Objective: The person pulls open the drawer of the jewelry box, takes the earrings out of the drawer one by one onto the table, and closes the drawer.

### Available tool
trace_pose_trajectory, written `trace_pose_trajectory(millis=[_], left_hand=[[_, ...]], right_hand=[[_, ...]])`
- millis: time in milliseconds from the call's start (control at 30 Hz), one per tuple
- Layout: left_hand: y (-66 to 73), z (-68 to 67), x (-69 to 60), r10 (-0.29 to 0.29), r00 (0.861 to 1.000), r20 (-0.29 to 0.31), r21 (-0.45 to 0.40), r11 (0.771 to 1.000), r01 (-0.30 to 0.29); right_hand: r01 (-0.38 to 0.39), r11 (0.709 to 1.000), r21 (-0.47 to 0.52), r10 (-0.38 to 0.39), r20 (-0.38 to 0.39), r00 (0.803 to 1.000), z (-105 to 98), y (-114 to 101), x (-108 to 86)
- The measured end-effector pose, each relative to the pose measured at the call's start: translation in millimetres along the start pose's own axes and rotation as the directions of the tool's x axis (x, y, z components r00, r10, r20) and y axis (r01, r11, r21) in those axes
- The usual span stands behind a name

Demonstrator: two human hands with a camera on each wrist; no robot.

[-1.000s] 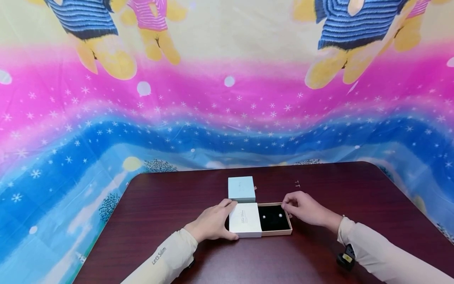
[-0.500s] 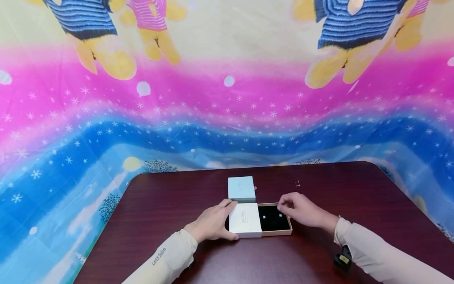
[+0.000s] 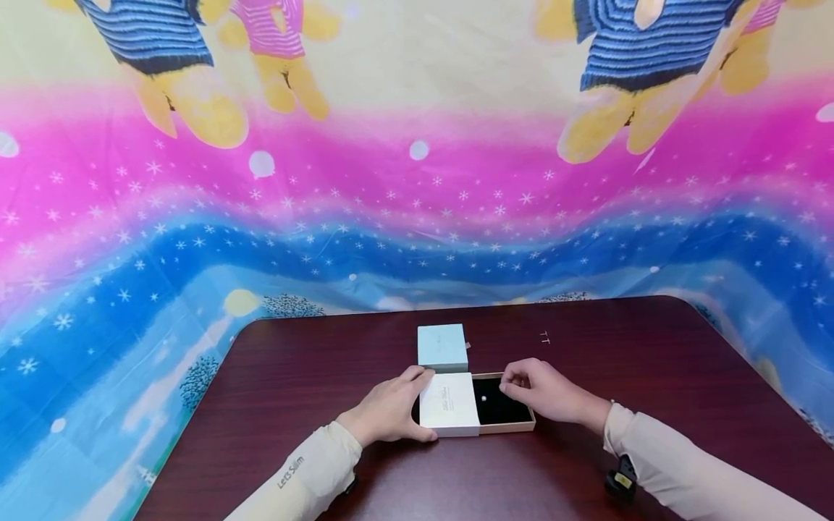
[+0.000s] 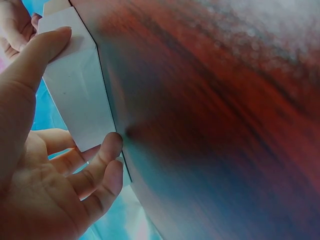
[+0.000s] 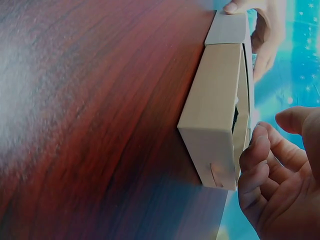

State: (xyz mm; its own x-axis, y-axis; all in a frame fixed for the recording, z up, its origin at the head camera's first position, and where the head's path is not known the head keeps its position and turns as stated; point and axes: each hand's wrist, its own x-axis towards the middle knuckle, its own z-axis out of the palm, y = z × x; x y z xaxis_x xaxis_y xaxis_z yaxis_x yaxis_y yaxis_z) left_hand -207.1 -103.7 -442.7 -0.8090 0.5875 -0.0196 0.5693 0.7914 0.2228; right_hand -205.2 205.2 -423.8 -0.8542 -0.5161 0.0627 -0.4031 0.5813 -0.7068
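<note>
My left hand [image 3: 389,410] grips the white sleeve [image 3: 448,402] of a small jewellery box, thumb on the near side. In the left wrist view its thumb lies along the sleeve [image 4: 77,95]. Out to the right extends the box's tan drawer [image 3: 508,428], lined with a black pad [image 3: 498,414]. One pearl stud earring [image 3: 484,399] shows on the pad. Over the drawer's right part hovers my right hand [image 3: 546,388], covering the second stud's spot. Its thumb and index fingertip stand apart in the right wrist view, above the drawer [image 5: 210,90], with nothing visible between them.
A pale blue box [image 3: 443,346] stands directly behind the white one. Two tiny T-shaped pieces [image 3: 545,338] lie farther back on the dark wood table [image 3: 326,347]. A pull tab [image 5: 216,175] sticks out of the drawer's end. A printed cloth [image 3: 417,181] hangs behind.
My right hand has moved left from the drawer's right rim to over the pad, and the right-hand stud is now hidden behind it. The left hand keeps its grip on the sleeve.
</note>
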Motion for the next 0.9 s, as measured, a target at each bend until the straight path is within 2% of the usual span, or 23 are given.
trace_pose_trajectory(millis=[467,700,900], left_hand=[[-0.6,0.5,-0.5,0.003,1.000,-0.008,0.000,1.000,-0.003],[0.2,-0.6,-1.1,0.000,1.000,-0.007,0.002,1.000,0.000],[0.2,-0.2,-1.3,-0.003,1.000,-0.001,0.001,1.000,0.003]], right_hand=[[0.003,0.997,-0.079,-0.003,-0.003,1.000,9.7,-8.6,3.7],[-0.021,0.983,-0.183,0.020,-0.010,1.000,15.3,-11.5,6.5],[-0.004,0.968,-0.251,0.004,-0.001,1.000,19.5,-12.7,10.3]])
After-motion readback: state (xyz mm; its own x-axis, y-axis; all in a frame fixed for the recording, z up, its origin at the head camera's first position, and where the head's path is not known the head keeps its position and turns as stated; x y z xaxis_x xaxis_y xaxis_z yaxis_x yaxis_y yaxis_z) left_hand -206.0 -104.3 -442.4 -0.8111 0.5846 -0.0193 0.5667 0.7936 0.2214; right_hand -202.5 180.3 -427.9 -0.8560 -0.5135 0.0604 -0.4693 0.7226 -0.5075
